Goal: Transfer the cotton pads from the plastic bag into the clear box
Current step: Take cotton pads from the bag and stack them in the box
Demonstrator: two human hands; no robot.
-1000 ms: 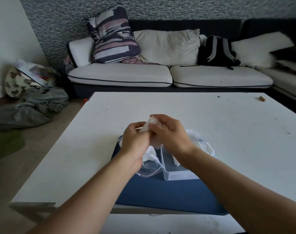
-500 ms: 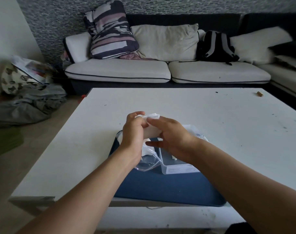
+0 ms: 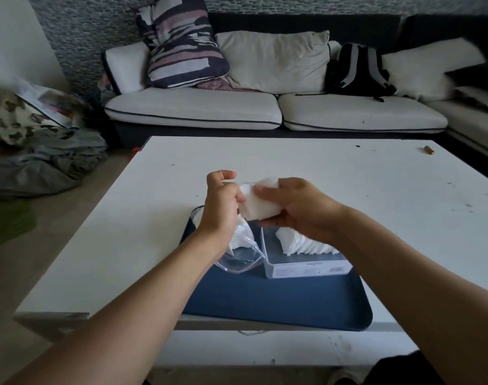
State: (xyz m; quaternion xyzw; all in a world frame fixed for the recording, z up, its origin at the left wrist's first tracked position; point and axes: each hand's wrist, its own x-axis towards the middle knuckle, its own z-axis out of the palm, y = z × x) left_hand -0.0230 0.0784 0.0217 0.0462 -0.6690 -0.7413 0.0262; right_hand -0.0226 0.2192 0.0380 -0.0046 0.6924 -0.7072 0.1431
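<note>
We hold both hands up together over the far end of a dark blue tray [image 3: 279,304] that sits on the white tabletop [image 3: 334,173]. Our right hand [image 3: 298,209] grips a thick stack of white cotton pads [image 3: 261,202], fingers curled over its top and thumb underneath. Our left hand [image 3: 222,202], at nine o'clock from the stack, pinches the plastic bag [image 3: 241,255] near its mouth; the bag hangs down from that hand to the tray, clear and crumpled, with what seem to be a few more pads inside, though the folds blur them. At three o'clock from the bag, touching it, the clear box [image 3: 306,268] stands on the tray, and a slanted row of pads [image 3: 301,244] already lies in it, partly hidden under our right wrist. Beyond the tabletop, at twelve o'clock, a sofa [image 3: 192,109] carries a black backpack [image 3: 356,70].
</note>
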